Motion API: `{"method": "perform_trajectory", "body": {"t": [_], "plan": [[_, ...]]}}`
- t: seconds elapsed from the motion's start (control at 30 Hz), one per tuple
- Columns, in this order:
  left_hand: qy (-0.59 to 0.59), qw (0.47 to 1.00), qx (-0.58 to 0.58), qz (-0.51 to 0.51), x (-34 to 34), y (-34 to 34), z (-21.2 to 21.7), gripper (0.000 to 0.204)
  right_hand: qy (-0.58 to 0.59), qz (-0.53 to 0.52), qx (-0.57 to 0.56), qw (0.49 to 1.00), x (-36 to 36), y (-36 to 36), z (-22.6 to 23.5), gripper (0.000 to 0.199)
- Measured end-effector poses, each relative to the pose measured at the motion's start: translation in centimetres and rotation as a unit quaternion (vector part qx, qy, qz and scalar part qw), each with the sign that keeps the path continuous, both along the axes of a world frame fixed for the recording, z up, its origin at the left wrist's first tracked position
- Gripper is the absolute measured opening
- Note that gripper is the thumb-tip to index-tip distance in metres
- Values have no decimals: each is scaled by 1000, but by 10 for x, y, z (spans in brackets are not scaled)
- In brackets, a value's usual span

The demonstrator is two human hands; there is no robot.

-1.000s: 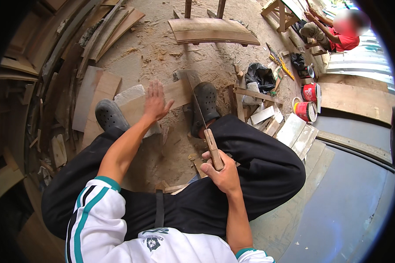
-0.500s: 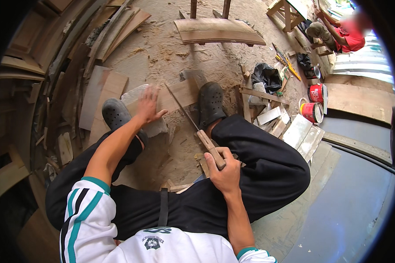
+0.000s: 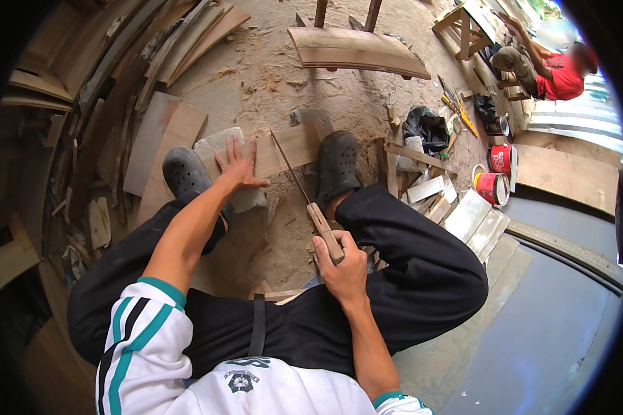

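Wood offcuts (image 3: 152,138) stacked far left on sawdust floor (image 3: 270,76). Left hand (image 3: 237,166) flat, fingers spread, pressing plank (image 3: 284,149) that lies across grey block (image 3: 225,149), between two dark clogs. Half second back hand sat lower; now shifted up plank, bracing firmer. Right hand (image 3: 342,266) clamped on wooden handle of saw (image 3: 304,197), blade tip angled to plank, steeper than before. Curved bench (image 3: 356,52) beyond; red cans (image 3: 495,176) right; seated person (image 3: 561,76) far right.

Thin-bladed, wooden-handled saw (image 3: 304,197) (tilted) across flat pale board (image 3: 284,151)
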State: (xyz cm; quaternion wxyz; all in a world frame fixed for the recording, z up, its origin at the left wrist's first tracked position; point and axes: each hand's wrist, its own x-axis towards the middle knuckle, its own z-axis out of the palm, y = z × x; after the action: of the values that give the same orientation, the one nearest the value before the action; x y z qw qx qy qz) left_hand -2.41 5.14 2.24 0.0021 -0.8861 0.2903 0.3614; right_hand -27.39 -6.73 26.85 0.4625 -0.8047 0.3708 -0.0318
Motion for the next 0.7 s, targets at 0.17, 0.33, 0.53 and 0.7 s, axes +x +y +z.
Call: {"method": "perform_trajectory", "body": {"t": [0.17,0.33,0.53,0.7], "plan": [[10,1000,9,18,1,2,-8,148,32,6,0,999,-6,11,1,22],[25,999,30,19,2,-5,0,147,30,18,-8,999,17,13,-9,33],[10,997,13,76,-5,-10,13,139,62,32,-6,998,46,6,2,38],[7,997,-4,82,-6,-4,14,135,43,34,11,998,54,3,-18,35]]}}
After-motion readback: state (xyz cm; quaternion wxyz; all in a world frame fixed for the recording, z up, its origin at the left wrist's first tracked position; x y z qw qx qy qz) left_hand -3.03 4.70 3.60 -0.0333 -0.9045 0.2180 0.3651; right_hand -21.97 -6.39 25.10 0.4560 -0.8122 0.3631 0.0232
